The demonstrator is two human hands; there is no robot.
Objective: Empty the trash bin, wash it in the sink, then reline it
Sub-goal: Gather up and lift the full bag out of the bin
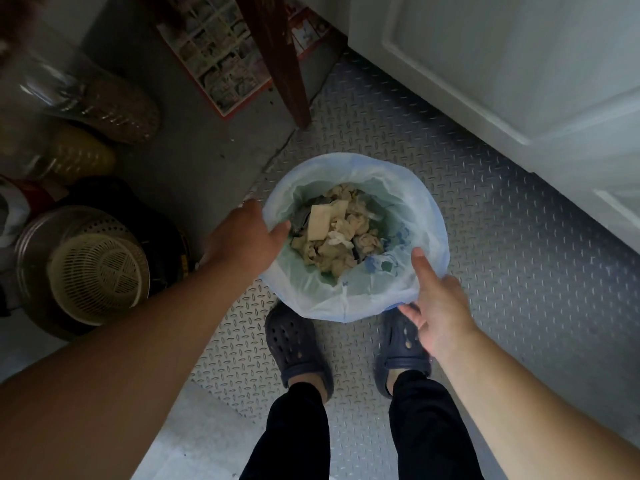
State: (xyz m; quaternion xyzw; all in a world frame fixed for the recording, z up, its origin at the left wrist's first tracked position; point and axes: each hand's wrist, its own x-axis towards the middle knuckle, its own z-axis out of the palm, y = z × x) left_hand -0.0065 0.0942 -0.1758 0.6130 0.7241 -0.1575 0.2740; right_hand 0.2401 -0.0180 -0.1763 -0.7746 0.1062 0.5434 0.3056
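Note:
A round trash bin stands on the metal floor just in front of my feet, lined with a pale blue plastic bag [408,188] folded over its rim. Crumpled beige paper and other trash [332,233] fill the inside. My left hand [246,233] grips the bag at the bin's left rim, thumb hooked inside. My right hand [440,306] holds the bag's folded edge at the near right rim, thumb on top and fingers underneath. The bin's own wall is hidden by the liner.
A white cabinet door [502,81] runs along the right. A brown wooden leg [280,60] stands behind the bin. At left sit a beige plastic colander [100,268] in a metal pot, clear bottles [79,98] and a box [218,53].

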